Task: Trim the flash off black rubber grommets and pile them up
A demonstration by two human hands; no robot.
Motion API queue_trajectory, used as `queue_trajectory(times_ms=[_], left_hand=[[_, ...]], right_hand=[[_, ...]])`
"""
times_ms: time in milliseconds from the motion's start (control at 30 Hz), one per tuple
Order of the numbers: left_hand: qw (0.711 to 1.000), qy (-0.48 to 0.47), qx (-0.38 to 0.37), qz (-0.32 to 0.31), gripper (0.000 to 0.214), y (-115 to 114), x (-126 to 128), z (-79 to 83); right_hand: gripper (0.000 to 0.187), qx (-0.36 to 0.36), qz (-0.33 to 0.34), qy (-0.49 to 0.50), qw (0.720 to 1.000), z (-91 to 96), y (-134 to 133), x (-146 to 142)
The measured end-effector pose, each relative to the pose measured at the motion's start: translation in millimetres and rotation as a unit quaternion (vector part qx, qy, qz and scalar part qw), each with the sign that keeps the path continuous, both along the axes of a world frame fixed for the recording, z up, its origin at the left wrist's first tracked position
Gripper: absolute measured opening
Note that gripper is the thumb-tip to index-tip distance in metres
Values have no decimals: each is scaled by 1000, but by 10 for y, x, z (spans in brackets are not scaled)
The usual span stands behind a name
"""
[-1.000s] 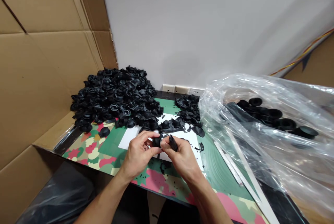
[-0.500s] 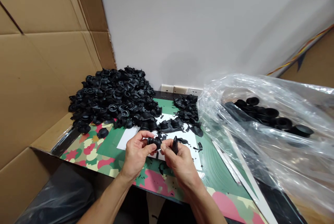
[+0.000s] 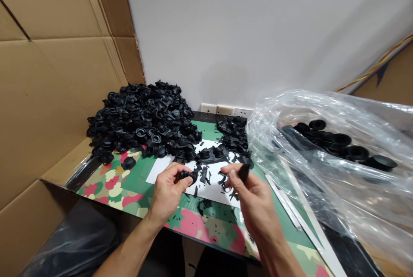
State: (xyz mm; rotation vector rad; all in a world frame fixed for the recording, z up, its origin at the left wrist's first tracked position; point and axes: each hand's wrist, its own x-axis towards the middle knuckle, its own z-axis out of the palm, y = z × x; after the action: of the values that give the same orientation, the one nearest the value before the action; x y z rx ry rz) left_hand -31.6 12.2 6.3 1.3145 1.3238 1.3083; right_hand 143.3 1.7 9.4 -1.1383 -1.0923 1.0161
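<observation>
Between the fingers and thumb of my left hand [image 3: 169,184] is a small black rubber bellows boot [image 3: 189,175], ribbed along its side. My right hand [image 3: 253,191] is apart from it, to the right, over the white sheet [image 3: 155,171]. A dark tool handle [image 3: 244,173] sticks up from the right hand's grip; its working end cannot be made out. Thin black rubber trimmings [image 3: 204,175] are strewn on the sheet between the hands. Just beyond them lies a joined piece of ribbed rubber boots [image 3: 211,154].
A large heap of black rubber boots [image 3: 145,118] rises at the back left beside cardboard [image 3: 64,87]. Black scraps [image 3: 232,133] are piled near the wall sockets [image 3: 226,109]. On the right, a clear plastic bag [image 3: 322,191] holds round black parts [image 3: 358,153], with white strips [image 3: 285,204] alongside.
My right hand has moved away to the right from the boot, still gripping the dark tool. My left hand keeps the boot in nearly the same place.
</observation>
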Motion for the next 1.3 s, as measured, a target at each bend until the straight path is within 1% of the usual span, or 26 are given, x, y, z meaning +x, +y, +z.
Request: queue_trajectory(times_ms=[67,133,200,267,333,367,467,567,633,700,800,900,1167,1300], left_hand=[[1000,13,0,-4,9,-9,-3,-5],[1000,25,0,-8,10,-17,1,-19],[999,36,2,-12,11,-23,7,-37],[999,45,3,-17,12,-28,11,-53],[998,50,4,-23,12,-35,16,-66],[998,51,5,-28,12,-39,20,-69],[998,51,13,-41,11,-55,41,-68],[997,51,19,-48,9,-69,66,-52],[997,53,27,-51,8,-72,79,-40],[996,59,39,-51,8,-68,85,-34],[994,78,57,-42,11,-55,85,-35],[993,95,62,-43,12,-44,88,-43],[988,117,79,-61,9,-45,121,-37],[988,119,79,-60,8,-53,128,-25]], right_hand=[[39,35,-11,-27,999,55,-48,96],[46,49,-4,-44,998,83,-85,139],[51,31,12,-18,999,71,-100,133],[54,4,22,40,999,32,-92,91],[50,-4,16,81,997,-6,-77,31],[46,-1,12,85,996,-17,-72,-3],[29,34,10,40,999,-12,-72,-108],[19,63,26,-16,998,6,-85,-191],[19,54,50,-27,997,-2,-88,-214],[23,36,64,-9,997,-29,-81,-202],[24,43,35,48,997,-79,-61,-146],[20,58,12,84,995,-110,-47,-115],[16,34,10,56,998,-123,-49,-188],[14,35,25,71,997,-148,-46,-196]])
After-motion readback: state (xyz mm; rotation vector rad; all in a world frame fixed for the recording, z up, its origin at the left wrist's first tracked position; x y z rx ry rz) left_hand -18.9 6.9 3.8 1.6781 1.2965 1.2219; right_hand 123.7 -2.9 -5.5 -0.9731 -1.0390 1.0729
